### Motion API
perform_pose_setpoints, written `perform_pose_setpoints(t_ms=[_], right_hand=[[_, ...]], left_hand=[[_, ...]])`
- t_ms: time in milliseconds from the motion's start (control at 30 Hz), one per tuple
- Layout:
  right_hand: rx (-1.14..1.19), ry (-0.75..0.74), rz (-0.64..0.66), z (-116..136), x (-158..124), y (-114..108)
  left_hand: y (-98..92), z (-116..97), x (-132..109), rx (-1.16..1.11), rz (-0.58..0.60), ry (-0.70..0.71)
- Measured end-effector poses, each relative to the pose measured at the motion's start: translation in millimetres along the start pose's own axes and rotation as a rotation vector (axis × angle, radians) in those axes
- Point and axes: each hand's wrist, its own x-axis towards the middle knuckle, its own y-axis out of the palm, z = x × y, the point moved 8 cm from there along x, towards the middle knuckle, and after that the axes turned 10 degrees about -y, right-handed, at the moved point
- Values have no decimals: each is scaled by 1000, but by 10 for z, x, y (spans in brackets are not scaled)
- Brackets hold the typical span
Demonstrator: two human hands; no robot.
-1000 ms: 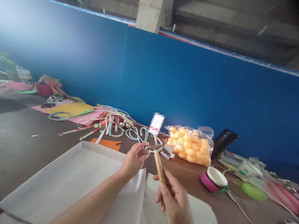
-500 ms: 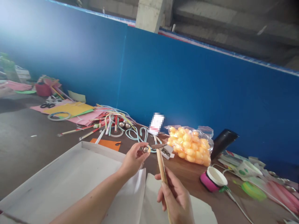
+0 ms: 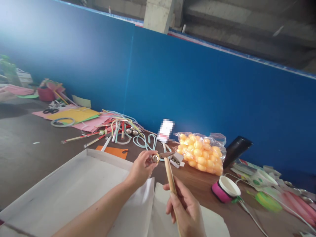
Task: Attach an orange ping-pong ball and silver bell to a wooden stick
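Observation:
My left hand [image 3: 141, 169] pinches a shiny silvery ball [image 3: 154, 158] with a yellowish rim on its right side, between thumb and fingers. My right hand [image 3: 184, 205] is wrapped round the wooden handle of a small hammer [image 3: 170, 173]. The hammer's dark, narrow metal head lies level just right of the ball; whether the two touch, I cannot tell. Right behind the hammer head is a small open white box [image 3: 176, 160] with little metal pieces inside. Both hands are above a table, the left one near the corner of a white tray [image 3: 98, 153].
A clear bag of orange balls [image 3: 199, 153] lies behind my right hand, beside a black cylinder [image 3: 237, 150]. Right of it stands a pink-banded cup [image 3: 225, 190]. Pipe cleaners, coloured paper [image 3: 74, 115] and scissors [image 3: 50, 111] lie far left. A blue partition [image 3: 197, 85] rises behind.
The hammer head has shifted slightly left, closer to the silvery ball. The ball has turned a little, so more of its yellowish rim shows. Both grips are the same.

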Motion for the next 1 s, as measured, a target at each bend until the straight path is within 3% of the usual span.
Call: perform_pose_setpoints(t_ms=[733,1000], right_hand=[[-60,-21,10,-33,-1,26],[46,-9,-7,5,4,-15]], left_hand=[[-12,9,-11,54,-10,31],[-17,99,-1,117,-24,-14]])
